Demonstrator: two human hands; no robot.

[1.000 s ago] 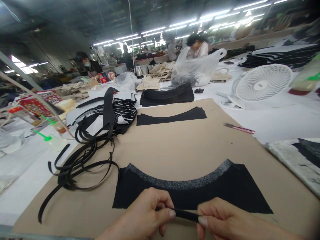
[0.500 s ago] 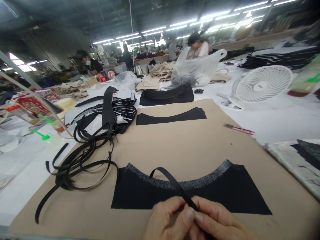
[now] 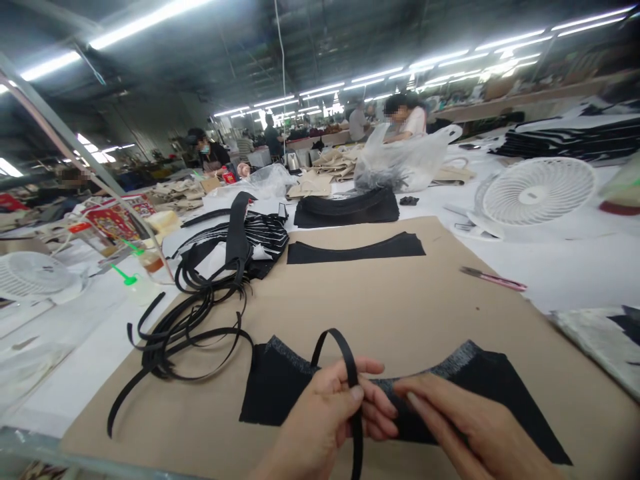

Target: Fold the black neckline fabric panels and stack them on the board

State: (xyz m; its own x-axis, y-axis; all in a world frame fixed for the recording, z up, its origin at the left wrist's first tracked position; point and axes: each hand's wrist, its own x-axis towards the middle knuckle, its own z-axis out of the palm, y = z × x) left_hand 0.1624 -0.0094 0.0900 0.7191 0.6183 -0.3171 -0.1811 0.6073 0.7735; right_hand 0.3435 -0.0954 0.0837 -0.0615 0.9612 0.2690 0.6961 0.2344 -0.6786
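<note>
A narrow black strip (image 3: 345, 345) is pinched between the thumb and fingers of my left hand (image 3: 327, 405). Its upper part arches away from me and its other end hangs down past the palm. Just to the right, my right hand (image 3: 463, 410) has thumb and forefinger pressed together; anything between them is too small to make out. Beneath both hands lies a black curved panel (image 3: 523, 403), with a speckled grey band (image 3: 453, 363) along its concave edge. My hands cover the panel's middle.
Loose black strips (image 3: 167, 343) lie in a tangle at left, by a striped pile (image 3: 267, 240). Another black panel (image 3: 357, 251) and a black stack (image 3: 350, 210) sit farther back. Pink-handled snips (image 3: 493, 278) and a white fan (image 3: 540, 193) are at right. Other people work behind.
My hands have come apart: the left has lifted and turned with the strip, while the right has left the strip and shifted right. The view has swung left and up.
</note>
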